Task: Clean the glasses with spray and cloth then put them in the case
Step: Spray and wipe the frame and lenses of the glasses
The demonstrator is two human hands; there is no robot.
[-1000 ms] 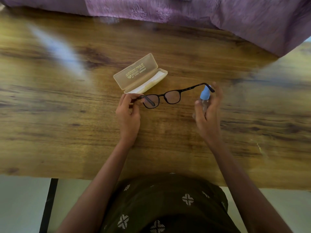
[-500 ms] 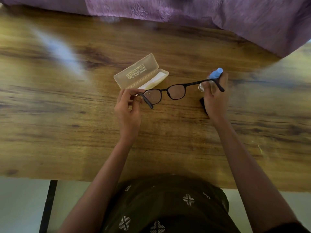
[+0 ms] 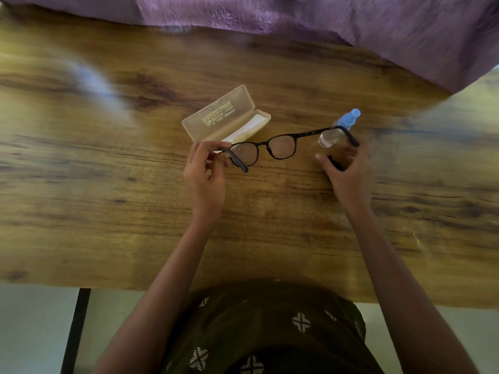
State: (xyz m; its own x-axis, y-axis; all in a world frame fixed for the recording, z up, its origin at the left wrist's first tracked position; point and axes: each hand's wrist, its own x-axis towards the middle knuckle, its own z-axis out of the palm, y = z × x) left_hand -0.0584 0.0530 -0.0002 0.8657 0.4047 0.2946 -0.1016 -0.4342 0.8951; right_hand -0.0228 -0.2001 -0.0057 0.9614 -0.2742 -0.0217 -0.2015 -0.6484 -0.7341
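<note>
Now the glasses (image 3: 263, 145) hang in the air just on the near side of the case (image 3: 218, 114), arms unfolded, and fine droplets show on the lens nearer the left hand (image 3: 205, 174). That hand pinches the arm of the frame close to the hinge between thumb and fingertips, the other fingers loosely curled beneath. The right hand (image 3: 348, 174) sits low on the desk (image 3: 108, 198), thumb and curled fingers round a small dark cloth (image 3: 334, 164); blur hides how firm the hold is. Just beyond it the spray bottle (image 3: 334, 133) lies on its side, blue cap pointing away, and in this view the far arm of the frame crosses in front of it. The case stands open, its lid tipped back and a pale lining showing inside. A purple bedspread (image 3: 405, 28) lies along the far edge of the desk.

Spraying looks done, so wiping is the step in hand. To do it well, I would bring the cloth up to the wet lens, fold it over both faces and rub in small circles, with the left hand's pinch moved nearer the rim so the hinge takes no twist. Bare fingertips should stay off the glass, and the second lens needs the same pass before folding the arms
</note>
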